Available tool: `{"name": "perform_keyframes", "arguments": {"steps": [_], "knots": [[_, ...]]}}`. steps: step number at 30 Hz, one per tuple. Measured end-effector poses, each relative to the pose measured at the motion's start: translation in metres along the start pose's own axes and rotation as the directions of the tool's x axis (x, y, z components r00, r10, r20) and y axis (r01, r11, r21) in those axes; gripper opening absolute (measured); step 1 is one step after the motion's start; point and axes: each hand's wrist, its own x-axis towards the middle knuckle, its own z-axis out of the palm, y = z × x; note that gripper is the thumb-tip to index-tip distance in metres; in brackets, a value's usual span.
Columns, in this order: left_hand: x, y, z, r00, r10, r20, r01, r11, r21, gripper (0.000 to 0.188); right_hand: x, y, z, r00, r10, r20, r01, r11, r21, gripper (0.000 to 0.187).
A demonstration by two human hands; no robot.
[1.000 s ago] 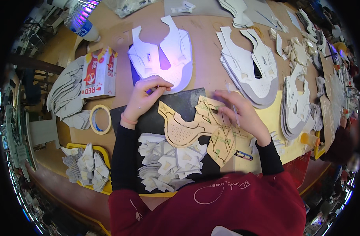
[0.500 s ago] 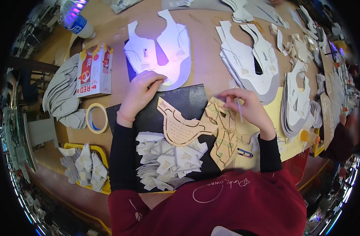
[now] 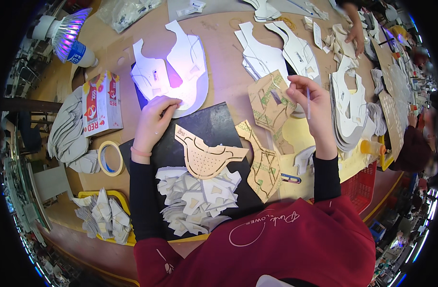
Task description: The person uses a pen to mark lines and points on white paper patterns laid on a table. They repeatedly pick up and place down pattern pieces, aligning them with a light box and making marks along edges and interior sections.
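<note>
My left hand is closed, its fingertips pinching the near rounded edge of a white shoe-upper piece lit by purplish light. In my right hand, raised at the right, are a tan template with cut slots, held by its edge, and a thin pale pen-like stick. Between my forearms, a tan slotted template with small holes lies across a black board and a heap of small white cut pieces. Another tan template rests beside it.
A lamp shines from the upper left. Nearby are a red-and-white box, a tape roll and a yellow tray. More white upper pieces lie stacked at right, by an orange-capped bottle. Another person's hand reaches in at upper right.
My right hand has lifted one tan template up off the other, toward the upper right. My left hand stays at the white piece's edge. Another person's hand has come into view; the whole view has shifted.
</note>
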Motion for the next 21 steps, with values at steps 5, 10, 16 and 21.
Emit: {"name": "perform_keyframes", "arguments": {"steps": [5, 10, 16, 21], "knots": [[-0.002, -0.004, -0.002, 1.000, 0.010, -0.002, -0.010, 1.000, -0.007, 0.015, 0.009, -0.008, 0.000, 0.999, -0.040, -0.021, 0.040, 0.999, -0.014, 0.029], [0.000, -0.003, 0.000, 1.000, 0.006, 0.012, -0.006, 0.999, -0.038, 0.015, 0.013, -0.013, -0.003, 0.995, -0.095, -0.020, 0.094, 0.995, -0.041, 0.030], [-0.002, -0.008, 0.000, 1.000, 0.029, -0.005, -0.029, 1.000, -0.010, 0.016, 0.003, -0.013, 0.010, 0.847, -0.510, 0.151, 0.497, 0.658, -0.566, 0.035], [-0.002, -0.001, -0.001, 1.000, -0.018, 0.020, 0.018, 0.999, -0.030, 0.016, -0.030, -0.003, 0.044, 0.691, -0.205, 0.693, 0.583, 0.725, -0.367, 0.060]]}}
